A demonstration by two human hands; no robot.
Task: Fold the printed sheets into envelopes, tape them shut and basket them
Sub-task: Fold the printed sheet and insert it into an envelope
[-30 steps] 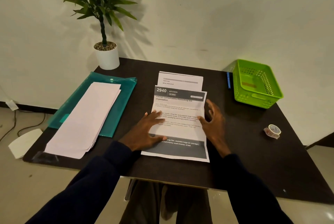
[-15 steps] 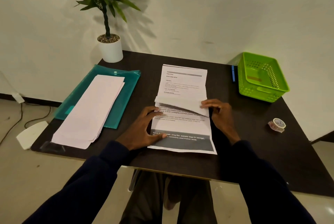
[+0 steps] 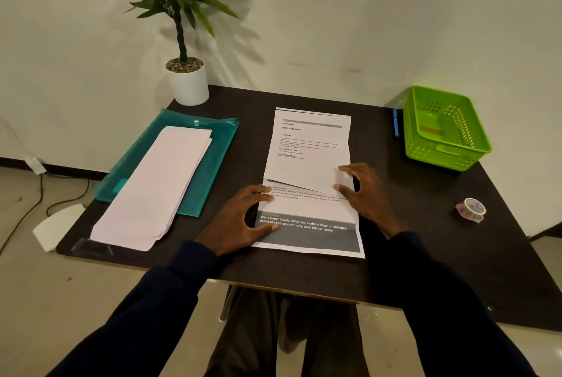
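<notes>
1. Left hand: fingers spread and flat, pressing on the left edge of the printed sheet, with the thumb on its dark band.
2. Right hand: forefinger and thumb pinch the right corner of the sheet's upper flap, which overlaps the lower part.
3. The sheet lies mid-table, towards the near edge.
4. Tape roll on the right; green basket at the far right corner; paper stack on a teal folder on the left.

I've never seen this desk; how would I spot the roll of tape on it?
Look at the dark table, then its right side, where a green basket stands at the far corner. Nearer the person than the basket, alone on bare tabletop, lies the tape roll. It is the only small ring there, pale and patterned, unlike the boxy basket.
</notes>
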